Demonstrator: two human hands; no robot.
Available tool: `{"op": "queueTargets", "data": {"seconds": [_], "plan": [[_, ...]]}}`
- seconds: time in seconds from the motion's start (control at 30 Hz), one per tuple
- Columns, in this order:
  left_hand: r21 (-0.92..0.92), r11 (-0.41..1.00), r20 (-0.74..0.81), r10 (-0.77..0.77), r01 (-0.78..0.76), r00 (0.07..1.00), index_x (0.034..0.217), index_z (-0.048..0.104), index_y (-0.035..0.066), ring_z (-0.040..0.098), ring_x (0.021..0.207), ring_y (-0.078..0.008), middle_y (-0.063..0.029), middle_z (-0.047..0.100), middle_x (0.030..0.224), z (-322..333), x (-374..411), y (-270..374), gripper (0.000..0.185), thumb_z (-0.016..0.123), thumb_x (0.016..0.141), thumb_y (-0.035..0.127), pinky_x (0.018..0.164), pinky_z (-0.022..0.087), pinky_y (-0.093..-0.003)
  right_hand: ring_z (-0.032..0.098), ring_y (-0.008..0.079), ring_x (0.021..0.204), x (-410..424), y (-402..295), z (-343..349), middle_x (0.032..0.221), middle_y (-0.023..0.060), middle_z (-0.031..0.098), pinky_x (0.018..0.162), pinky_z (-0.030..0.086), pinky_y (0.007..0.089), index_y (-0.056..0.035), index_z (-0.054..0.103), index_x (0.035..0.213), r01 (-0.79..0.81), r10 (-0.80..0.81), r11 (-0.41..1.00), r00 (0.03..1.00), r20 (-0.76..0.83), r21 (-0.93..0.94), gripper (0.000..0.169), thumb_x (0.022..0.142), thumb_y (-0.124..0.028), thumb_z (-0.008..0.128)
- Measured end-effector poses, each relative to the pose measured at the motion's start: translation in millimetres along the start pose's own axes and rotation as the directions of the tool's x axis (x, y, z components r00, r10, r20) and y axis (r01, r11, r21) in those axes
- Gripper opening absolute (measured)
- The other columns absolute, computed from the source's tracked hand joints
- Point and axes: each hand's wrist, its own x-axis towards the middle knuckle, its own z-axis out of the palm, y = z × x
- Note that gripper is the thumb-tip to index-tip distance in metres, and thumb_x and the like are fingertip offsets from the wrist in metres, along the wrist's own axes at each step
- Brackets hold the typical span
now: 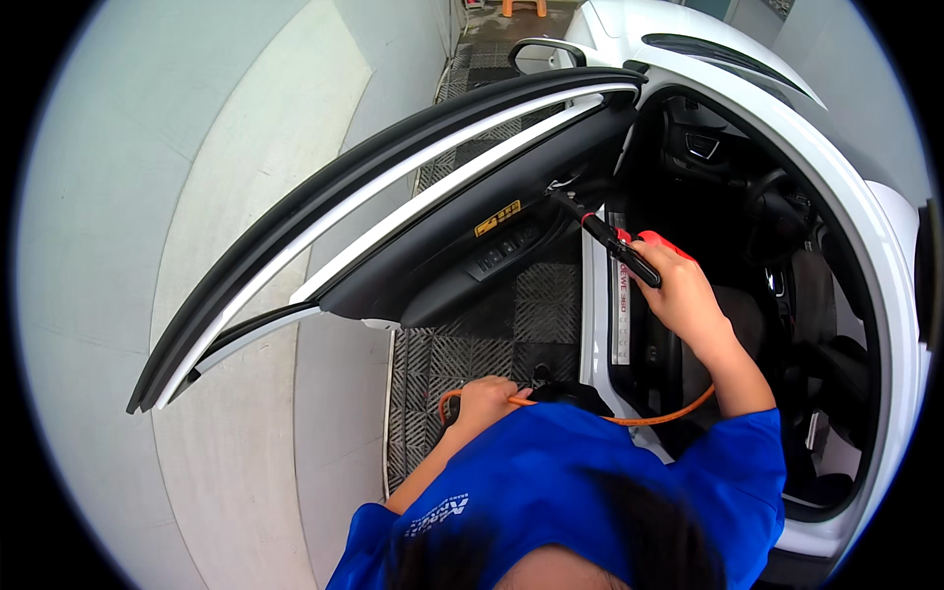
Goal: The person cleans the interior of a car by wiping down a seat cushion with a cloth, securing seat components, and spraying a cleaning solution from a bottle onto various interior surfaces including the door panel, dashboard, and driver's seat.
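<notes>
My right hand (pixel 678 295) grips a black spray cleaning gun (pixel 616 243) with a red part beside the grip. Its tip points at the inner door handle (pixel 564 183) on the black door panel (pixel 413 247); whether they touch, I cannot tell. My left hand (pixel 481 402) is closed around an orange hose (pixel 656 420) by my waist. The hose runs across in front of my body and passes behind my right forearm, so its join to the gun is hidden. Below the handle, the panel carries window switches (pixel 507 249) on the armrest and a yellow sticker (pixel 498 218).
The white car's front door (pixel 243 295) stands wide open near a pale wall (pixel 243 162). A metal sill plate (pixel 621 332) bearing writing lines the doorway, beside a dark seat (pixel 730 317). Gridded floor tiles (pixel 457 361) lie below. A side mirror (pixel 546 55) juts out beyond the door.
</notes>
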Motion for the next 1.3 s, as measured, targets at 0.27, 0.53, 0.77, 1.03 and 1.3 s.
{"op": "queueTargets", "data": {"seconds": [0.27, 0.53, 0.77, 1.03, 1.3], "plan": [[0.036, 0.999, 0.005, -0.004, 0.004, 1.0, 0.053, 0.052, 0.006, 0.06, 0.053, -0.0289, -0.0107, 0.055, 0.054, 8.2, 12.6, 12.0, 0.042, 0.079, 0.077, 0.028, 0.05, 0.048, -0.0398, 0.066, 0.0404, 0.089, 9.6, 52.4, -15.5, 0.096, 0.0181, 0.067, 0.078, 0.052, 0.0446, -0.0039, 0.064, 0.119, -0.144, 0.147, 0.989, 0.975, -0.167, 0.029, 0.032, 0.087, -0.01, 0.067], [0.041, 0.999, -0.003, -0.018, 0.018, 1.0, 0.053, 0.054, 0.005, 0.06, 0.052, -0.028, -0.0107, 0.055, 0.053, 19.8, 14.4, 13.6, 0.042, 0.079, 0.077, 0.029, 0.05, 0.048, -0.0393, 0.065, 0.042, 0.091, 23.3, 114.0, -26.9, 0.099, 0.0233, 0.067, 0.078, 0.052, 0.0444, -0.0038, 0.065, 0.118, -0.355, 0.359, 0.932, 0.889, -0.285, 0.068, 0.029, 0.09, -0.013, 0.066], [0.05, 0.998, -0.008, -0.033, 0.033, 0.999, 0.053, 0.053, 0.005, 0.058, 0.05, -0.0271, -0.0105, 0.054, 0.052, 21.2, 18.1, 15.7, 0.042, 0.078, 0.077, 0.028, 0.049, 0.047, -0.039, 0.067, 0.0359, 0.08, 19.3, 127.8, -32.6, 0.089, 0.0224, 0.067, 0.074, 0.051, 0.0372, -0.0038, 0.064, 0.121, -0.321, 0.367, 0.928, 0.869, -0.331, 0.188, 0.031, 0.091, -0.013, 0.067], [0.051, 0.997, 0.0, -0.051, 0.051, 0.999, 0.054, 0.054, 0.005, 0.059, 0.052, -0.0282, -0.01, 0.054, 0.054, 26.4, 27.7, 21.2, 0.039, 0.079, 0.077, 0.025, 0.05, 0.048, -0.0401, 0.056, 0.0054, 0.075, -7.5, 90.2, -27.2, 0.081, 0.0069, 0.069, 0.071, 0.048, 0.0251, 0.0032, 0.066, 0.118, -0.329, 0.315, 0.765, 0.941, 0.124, 0.554, 0.031, 0.09, -0.01, 0.07], [0.095, 0.993, 0.031, -0.079, 0.076, 0.996, 0.055, 0.057, 0.005, 0.06, 0.053, -0.0282, -0.0097, 0.057, 0.055, 21.4, 30.3, 23.2, 0.036, 0.08, 0.075, 0.023, 0.052, 0.048, -0.04, 0.059, 0.0053, 0.074, 7.7, 143.8, -20.4, 0.078, 0.01, 0.068, 0.07, 0.049, 0.0256, 0.0013, 0.065, 0.117, -0.303, 0.454, 0.846, 0.84, -0.295, 0.439, 0.029, 0.092, -0.011, 0.069]]}}
